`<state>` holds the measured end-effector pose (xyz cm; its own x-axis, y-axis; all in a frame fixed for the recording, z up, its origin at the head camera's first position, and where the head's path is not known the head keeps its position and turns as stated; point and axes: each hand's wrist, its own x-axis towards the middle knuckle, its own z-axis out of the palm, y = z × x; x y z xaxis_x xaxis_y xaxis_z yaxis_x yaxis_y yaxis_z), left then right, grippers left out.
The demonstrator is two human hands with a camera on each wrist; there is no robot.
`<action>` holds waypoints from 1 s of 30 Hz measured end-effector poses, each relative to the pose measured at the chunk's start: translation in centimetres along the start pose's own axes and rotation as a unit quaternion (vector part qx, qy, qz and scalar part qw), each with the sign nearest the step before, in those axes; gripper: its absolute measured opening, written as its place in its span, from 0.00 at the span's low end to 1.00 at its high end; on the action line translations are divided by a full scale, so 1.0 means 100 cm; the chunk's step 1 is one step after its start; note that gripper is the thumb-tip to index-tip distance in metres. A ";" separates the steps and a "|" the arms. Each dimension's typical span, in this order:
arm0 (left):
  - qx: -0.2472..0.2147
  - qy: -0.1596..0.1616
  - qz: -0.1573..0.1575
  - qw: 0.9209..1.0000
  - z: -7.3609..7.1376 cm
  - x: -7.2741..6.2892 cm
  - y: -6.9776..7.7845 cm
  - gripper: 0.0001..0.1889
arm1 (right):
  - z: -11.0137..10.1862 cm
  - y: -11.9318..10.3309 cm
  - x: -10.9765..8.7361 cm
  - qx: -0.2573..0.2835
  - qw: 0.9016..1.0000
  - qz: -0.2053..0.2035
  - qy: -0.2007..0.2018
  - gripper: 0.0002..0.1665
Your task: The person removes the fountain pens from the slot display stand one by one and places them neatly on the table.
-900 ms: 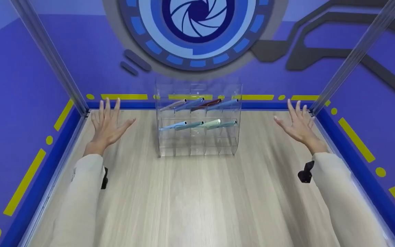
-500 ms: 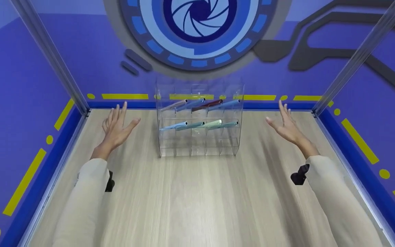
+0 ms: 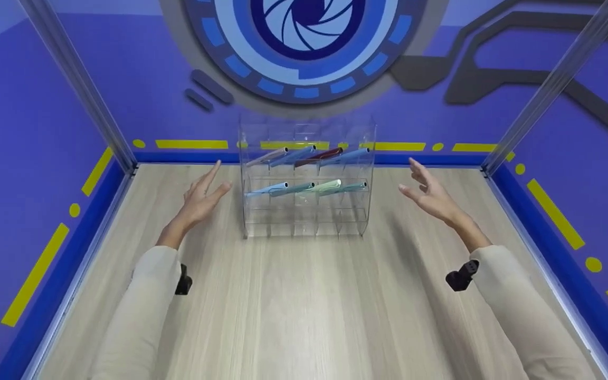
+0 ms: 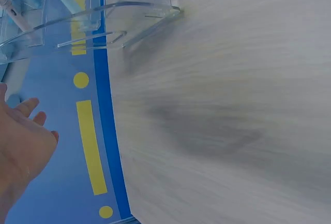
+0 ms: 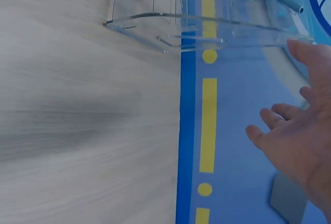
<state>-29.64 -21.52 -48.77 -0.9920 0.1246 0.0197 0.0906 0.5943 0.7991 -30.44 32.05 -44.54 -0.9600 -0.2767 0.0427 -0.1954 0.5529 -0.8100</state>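
Observation:
A clear acrylic rack (image 3: pixel 306 229) stands at the back middle of the table, holding slim pen-like rods in two rows. On the upper row lie a pale pink rod (image 3: pixel 269 157), a dark red rod (image 3: pixel 319 158) and two blue ones; below are a light blue rod (image 3: pixel 268 189), a pale green rod (image 3: pixel 328 186) and two teal ones. My left hand (image 3: pixel 198 203) hovers left of the rack, fingers extended and holding nothing. To the rack's right my right hand (image 3: pixel 433 200) is raised likewise, its palm turned inward. Both stay apart from the rack.
The wood-grain table (image 3: pixel 304 316) is bounded by blue panels with yellow dashes at the back and both sides. Metal posts (image 3: pixel 547 95) rise at the back corners. A black wrist device (image 3: pixel 462 275) sits at each sleeve cuff.
Both hands have moved inward toward the rack from the two sides, the left one farther, and their palms have turned to face each other. The rack and rods stay put.

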 end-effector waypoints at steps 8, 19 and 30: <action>-0.070 -0.024 -0.011 0.997 0.014 -0.003 -0.006 0.38 | 0.018 -0.004 0.004 0.016 0.999 -0.039 0.000 0.35; -0.149 -0.044 -0.033 0.987 0.043 0.005 -0.014 0.39 | 0.045 -0.005 0.010 0.058 0.996 -0.065 -0.009 0.29; -0.232 -0.047 -0.043 0.971 0.069 0.014 -0.035 0.38 | 0.071 -0.001 0.022 0.133 0.989 -0.069 -0.015 0.28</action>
<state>-30.78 -17.95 -55.70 -0.9799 0.1749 -0.0963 -0.0632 0.1859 0.9805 -31.08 25.78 -48.50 -0.9206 -0.3608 0.1496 -0.2609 0.2828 -0.9230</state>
